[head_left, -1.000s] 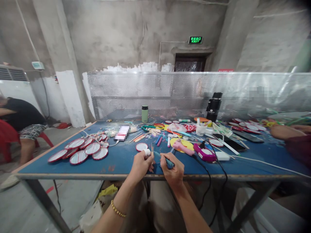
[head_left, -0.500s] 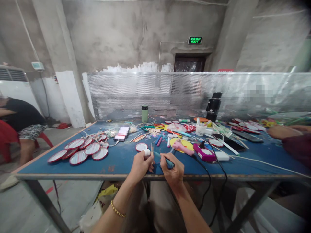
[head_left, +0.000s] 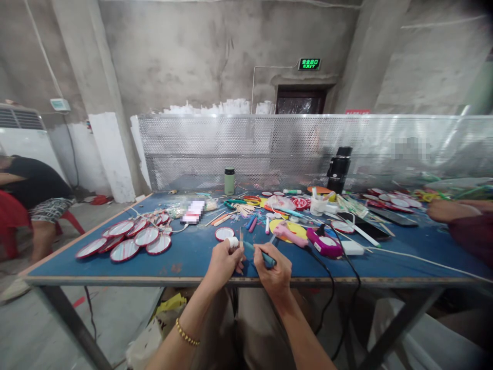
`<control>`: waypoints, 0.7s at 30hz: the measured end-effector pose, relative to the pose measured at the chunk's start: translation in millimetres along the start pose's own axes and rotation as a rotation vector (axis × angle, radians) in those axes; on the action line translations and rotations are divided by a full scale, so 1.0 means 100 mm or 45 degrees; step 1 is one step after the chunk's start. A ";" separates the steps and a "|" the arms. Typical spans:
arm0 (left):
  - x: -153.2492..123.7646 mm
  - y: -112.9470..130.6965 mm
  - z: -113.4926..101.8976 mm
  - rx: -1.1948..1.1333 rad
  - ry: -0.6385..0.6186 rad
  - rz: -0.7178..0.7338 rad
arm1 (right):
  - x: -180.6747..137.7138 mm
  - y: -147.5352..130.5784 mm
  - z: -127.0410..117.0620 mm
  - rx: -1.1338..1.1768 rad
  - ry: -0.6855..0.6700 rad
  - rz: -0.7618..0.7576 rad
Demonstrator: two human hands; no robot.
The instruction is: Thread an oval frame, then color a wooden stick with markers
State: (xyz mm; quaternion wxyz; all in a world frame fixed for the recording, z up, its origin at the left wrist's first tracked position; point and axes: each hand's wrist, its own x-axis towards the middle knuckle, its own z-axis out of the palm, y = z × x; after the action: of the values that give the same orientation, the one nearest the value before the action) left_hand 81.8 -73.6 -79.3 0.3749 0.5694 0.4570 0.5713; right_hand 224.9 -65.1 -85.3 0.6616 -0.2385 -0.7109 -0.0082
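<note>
Near the table's front edge, my left hand [head_left: 224,261] pinches a thin flat wooden stick [head_left: 241,237] that stands upright. A white wrap or small white piece [head_left: 233,241] shows at its index finger; I cannot tell which. My right hand [head_left: 274,268] is closed around a teal pen-shaped tool [head_left: 269,258], held like a pen with its front end pointing left at the stick. Whether that end touches the stick is unclear. Just beyond my left hand lies a round white disc with a red rim [head_left: 224,234].
Several red-rimmed discs [head_left: 125,251] are piled at left by a phone [head_left: 193,211]. A pink glue gun [head_left: 291,235], a purple device [head_left: 324,242] and cables lie at right. Behind stand a green bottle [head_left: 229,181] and a black flask [head_left: 339,170]. A co-worker's hand [head_left: 447,210] is far right.
My hands, the stick and the teal tool look the same. The co-worker's hand at far right has shifted slightly.
</note>
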 end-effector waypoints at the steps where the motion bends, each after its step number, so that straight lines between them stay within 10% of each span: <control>1: 0.00 0.00 0.00 0.000 0.001 0.000 | 0.00 0.00 0.00 0.001 -0.011 0.004; 21: 0.00 0.02 -0.01 0.034 -0.019 0.015 | -0.01 0.01 0.01 0.006 -0.060 -0.018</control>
State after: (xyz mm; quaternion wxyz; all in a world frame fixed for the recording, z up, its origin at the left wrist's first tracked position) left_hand 80.9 -74.3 -77.6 0.3672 0.5814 0.4584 0.5630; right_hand 224.5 -64.2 -86.5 0.6451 -0.2319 -0.7281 -0.0056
